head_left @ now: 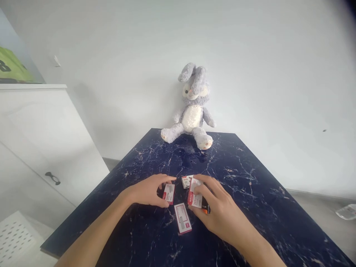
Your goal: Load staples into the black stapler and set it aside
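On the dark blue marbled table [228, 167], my left hand [151, 191] curves around a small red and white box [169, 194], thumb at its near edge. My right hand [218, 202] holds a larger red and white box [195, 193] between thumb and fingers. Behind that box, partly covered, is a small white box [185, 181]. A black and orange item [205, 206] shows under my right palm, mostly hidden. Between and nearer than my hands lies a flat white box with a red border [183, 218], touched by neither hand.
A grey plush rabbit [191, 115] sits at the table's far edge against the wall. To the left stands a white cabinet [41, 137] with a green item [13, 66] on top. A perforated white object [16, 237] is at lower left, and a clear object [347, 211] lies at far right.
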### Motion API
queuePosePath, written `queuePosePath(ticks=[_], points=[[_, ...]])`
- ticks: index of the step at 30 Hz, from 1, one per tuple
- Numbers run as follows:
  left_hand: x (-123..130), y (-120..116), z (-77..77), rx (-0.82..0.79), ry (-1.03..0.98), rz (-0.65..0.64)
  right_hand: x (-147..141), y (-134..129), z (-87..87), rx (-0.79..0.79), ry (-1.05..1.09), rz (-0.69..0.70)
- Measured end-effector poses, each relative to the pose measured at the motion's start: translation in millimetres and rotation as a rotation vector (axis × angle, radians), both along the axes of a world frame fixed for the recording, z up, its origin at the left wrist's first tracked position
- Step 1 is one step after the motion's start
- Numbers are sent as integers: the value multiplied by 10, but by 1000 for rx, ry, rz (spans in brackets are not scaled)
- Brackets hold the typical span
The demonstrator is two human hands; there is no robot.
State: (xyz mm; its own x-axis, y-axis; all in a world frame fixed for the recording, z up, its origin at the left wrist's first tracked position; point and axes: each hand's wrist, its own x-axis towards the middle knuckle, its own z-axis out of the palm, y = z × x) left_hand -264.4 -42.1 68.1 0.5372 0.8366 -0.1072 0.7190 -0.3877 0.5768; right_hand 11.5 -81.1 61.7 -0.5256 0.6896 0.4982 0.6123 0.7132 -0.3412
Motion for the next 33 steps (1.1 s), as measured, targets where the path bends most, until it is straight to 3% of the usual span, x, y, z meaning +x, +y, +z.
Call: queuePosePath(ticks=[4,9,13,19,25,28,30,33], points=[[260,-282,98,105,-12,-21,10,34,-19,-18,46,24],[541,-584,-77,152,157,-59,4,77,-40,-39,68,8],[506,-491,-228,113,116,-55,16,79,-43,-43,39,24],[415,-223,-303,39,-79,-32,-37,68,-88,-71,-39,74],[431,-206,-346,-112,-178,-64,-162,14,-202,-100,-105,123],[461,-210,-358,-61,-192,-42,-151,-10,-154,-86,-77,142],[474,-215,-359,-10,-191,-22,-111,-6,-99,-90,-18,97],[487,-226,-365,-25,-198,11,-9,46,-56,-190,84,-126]])
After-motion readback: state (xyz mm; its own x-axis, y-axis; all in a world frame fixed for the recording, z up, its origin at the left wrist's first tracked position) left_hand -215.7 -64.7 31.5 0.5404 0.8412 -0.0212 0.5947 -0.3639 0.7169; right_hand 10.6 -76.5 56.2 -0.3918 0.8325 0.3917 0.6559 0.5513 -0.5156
